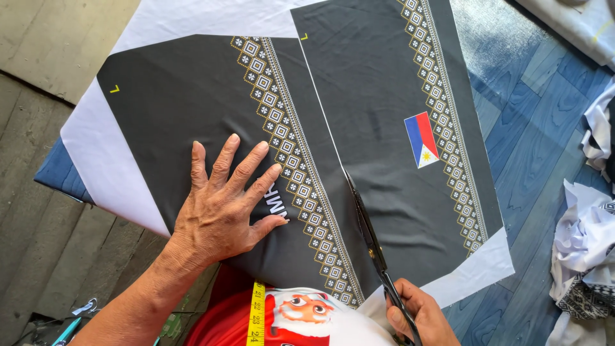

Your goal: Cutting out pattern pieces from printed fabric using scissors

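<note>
A large sheet of printed fabric point(186, 96) lies on the table: dark grey panels with white margins, patterned bands of small white and yellow squares, and a small flag patch point(421, 138). My left hand point(224, 208) presses flat on the left panel, fingers spread. My right hand point(419, 314) at the bottom edge grips black scissors point(368, 227). Their blades point up the thin white gap between the two dark panels.
The table top has a blue wood-grain cover point(538, 128). Fabric offcuts point(589, 243) are heaped at the right edge. A yellow tape measure point(257, 314) hangs over my red printed shirt. Grey floorboards point(45, 211) lie to the left.
</note>
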